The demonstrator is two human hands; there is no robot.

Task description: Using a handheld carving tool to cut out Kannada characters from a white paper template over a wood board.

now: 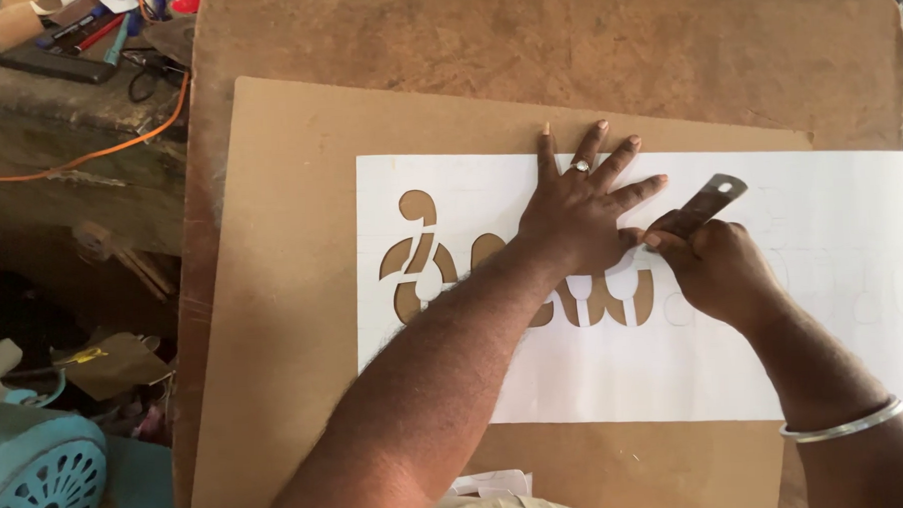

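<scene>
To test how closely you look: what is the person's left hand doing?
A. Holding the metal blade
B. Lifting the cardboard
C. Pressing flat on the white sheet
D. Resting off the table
C: the left hand lies spread flat on the white sheet, while the right hand grips the metal blade.

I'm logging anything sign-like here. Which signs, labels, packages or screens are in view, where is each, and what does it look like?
Stencil sheet: white, long rectangle with curved shapes cut out, lying on the brown cardboard; left hand flat on it, right hand holding a metal blade to it.
Small box: tan, at the top left edge among clutter.
No screens or labels can be made out.
</scene>
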